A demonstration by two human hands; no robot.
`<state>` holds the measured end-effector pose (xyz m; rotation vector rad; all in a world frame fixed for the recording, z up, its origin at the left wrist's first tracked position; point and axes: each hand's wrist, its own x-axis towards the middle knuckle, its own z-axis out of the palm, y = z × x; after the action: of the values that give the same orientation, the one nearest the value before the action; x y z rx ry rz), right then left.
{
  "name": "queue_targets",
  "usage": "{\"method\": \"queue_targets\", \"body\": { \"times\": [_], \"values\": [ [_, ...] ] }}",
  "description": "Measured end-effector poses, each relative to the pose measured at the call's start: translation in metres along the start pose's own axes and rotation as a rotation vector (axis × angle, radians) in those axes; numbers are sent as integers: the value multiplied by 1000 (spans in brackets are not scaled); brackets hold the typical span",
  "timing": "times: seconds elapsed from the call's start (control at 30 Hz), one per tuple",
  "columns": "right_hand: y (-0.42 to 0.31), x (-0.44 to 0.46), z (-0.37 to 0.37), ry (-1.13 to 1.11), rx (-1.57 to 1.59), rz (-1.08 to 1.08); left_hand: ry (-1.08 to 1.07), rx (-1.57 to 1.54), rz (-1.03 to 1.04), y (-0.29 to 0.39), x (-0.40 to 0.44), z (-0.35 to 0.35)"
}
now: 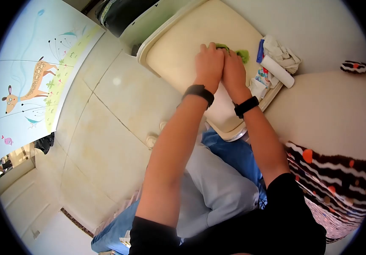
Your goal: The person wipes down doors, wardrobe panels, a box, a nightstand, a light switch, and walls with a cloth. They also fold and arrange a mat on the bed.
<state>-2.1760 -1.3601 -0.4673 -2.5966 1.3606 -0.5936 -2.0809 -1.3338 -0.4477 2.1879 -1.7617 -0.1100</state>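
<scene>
Work looks under way, amount left unclear: the left hand (209, 63) and right hand (235, 74) touch atop the green cloth (243, 55) on the table (178, 38), their grip indiscernible.

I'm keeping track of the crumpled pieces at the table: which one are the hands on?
The green piece, at the fingers of the left hand and right hand; the white piece lies apart, beside the white cylinder.
</scene>
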Motion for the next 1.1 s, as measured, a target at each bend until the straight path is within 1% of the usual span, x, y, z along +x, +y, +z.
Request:
{"method": "queue_targets", "body": {
  "times": [0.03, 0.1, 0.2, 0.3, 0.33, 0.43, 0.53, 0.6, 0.73, 0.83, 0.87, 0.97, 1.07, 1.1],
  "values": [
    [0, 10, 5, -1, -9, -1, 29, -18, -6, -6, 8, 0],
    [-2, 32, 17, -6, -20, -3, 24, 19, -19, -20, 25, 0],
    [-7, 61, 33, 58, -15, -121, 49, 54, -42, -44, 46, -4],
    [-25, 88, 45, 62, 41, -143, 54, 83, -77, -69, 56, -10],
    [-34, 94, 44, 23, 28, -131, 44, 110, -84, -78, 58, -13],
    [-52, 94, 47, 32, 130, -166, 14, 129, -82, -102, 50, -22],
    [-74, 84, 49, -21, 123, -127, 26, 118, -81, -114, 29, -35],
    [-85, 77, 49, -52, 110, -120, -3, 138, -97, -117, 19, -43],
    [-96, 51, 40, -110, 95, -127, 20, 156, -92, -115, -10, -49],
    [-92, 17, 24, -109, 150, -123, -32, 143, -123, -93, -38, -47],
    [-87, 5, 17, -99, 177, -123, -77, 145, -111, -84, -48, -48],
    [-66, -34, -5, -203, 147, -121, -96, 98, -75, -54, -74, -38],
    [-48, -69, -26, -203, 104, -77, -58, -1, 34, -29, -98, -23],
    [-45, -78, -37, -242, 84, -53, -111, 15, 39, -17, -102, -24]
  ]
}}
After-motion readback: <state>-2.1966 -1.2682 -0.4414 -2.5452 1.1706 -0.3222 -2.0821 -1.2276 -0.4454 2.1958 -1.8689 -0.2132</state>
